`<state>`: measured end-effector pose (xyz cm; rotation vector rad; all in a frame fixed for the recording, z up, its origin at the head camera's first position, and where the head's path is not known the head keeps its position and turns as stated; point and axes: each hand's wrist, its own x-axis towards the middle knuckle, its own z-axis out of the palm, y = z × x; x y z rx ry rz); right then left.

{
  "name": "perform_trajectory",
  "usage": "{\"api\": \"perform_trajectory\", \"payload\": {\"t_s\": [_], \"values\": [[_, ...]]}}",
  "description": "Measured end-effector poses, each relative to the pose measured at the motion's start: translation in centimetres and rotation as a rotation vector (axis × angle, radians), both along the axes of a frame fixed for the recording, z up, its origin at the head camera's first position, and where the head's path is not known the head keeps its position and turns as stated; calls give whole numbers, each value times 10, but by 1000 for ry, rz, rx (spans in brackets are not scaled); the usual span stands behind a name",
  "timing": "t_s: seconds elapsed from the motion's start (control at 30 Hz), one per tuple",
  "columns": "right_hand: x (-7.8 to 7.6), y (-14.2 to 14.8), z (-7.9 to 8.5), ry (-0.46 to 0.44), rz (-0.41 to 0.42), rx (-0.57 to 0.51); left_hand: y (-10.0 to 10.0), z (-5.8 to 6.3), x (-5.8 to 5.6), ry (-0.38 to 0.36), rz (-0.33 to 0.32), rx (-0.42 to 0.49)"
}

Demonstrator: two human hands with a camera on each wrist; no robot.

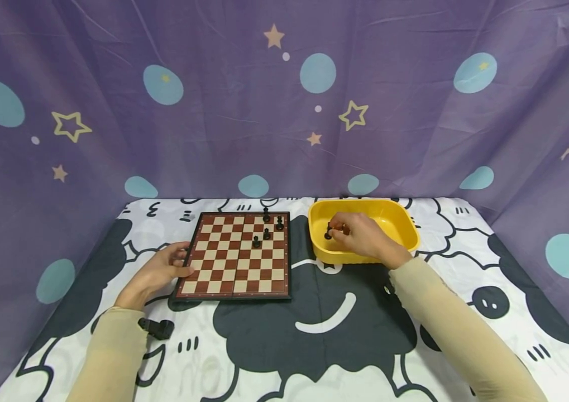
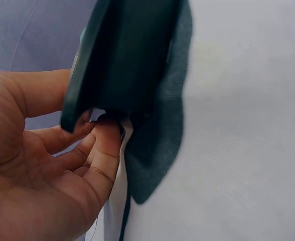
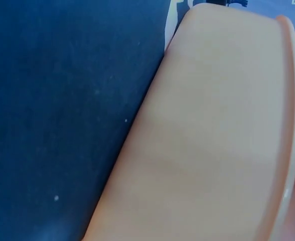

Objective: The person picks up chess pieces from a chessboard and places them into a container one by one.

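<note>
A brown-and-cream chessboard (image 1: 214,262) with a dark rim lies on the cloth. My left hand (image 1: 161,271) grips its left edge, the thumb on top; in the left wrist view the fingers (image 2: 105,150) curl beneath the dark edge of the board (image 2: 132,55). Several black chess pieces stand on the far right part of the board, among them one piece (image 1: 256,242) nearest me. My right hand (image 1: 362,234) reaches into a yellow tub (image 1: 400,215) and pinches a black chess piece (image 1: 328,233) at its fingertips. The tub's wall (image 3: 212,120) mostly hides this hand in the right wrist view.
The tub stands just right of the board, with a narrow strip of cloth (image 1: 300,245) between them. A black-and-white patterned cloth (image 1: 314,346) covers the table. Behind it hangs a purple curtain (image 1: 244,111) with stars and blue ovals.
</note>
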<state>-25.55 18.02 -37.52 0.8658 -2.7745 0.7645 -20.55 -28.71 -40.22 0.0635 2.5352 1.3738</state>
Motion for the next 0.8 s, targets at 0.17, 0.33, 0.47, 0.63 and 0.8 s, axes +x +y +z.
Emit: {"api": "perform_trajectory", "payload": {"t_s": [0.17,0.33,0.47,0.63,0.8], "values": [[4,-4,3,47,31,-9,0,0,0,-1,1,-5],[7,-12,8,77,51,-16,0,2,1,-3,-1,2],[9,-22,13,91,72,-17,0,1,2,-17,14,-3],[9,-32,16,90,81,-26,-1,0,1,-22,14,0],[8,-42,18,105,87,-31,0,1,0,-24,17,2]]}}
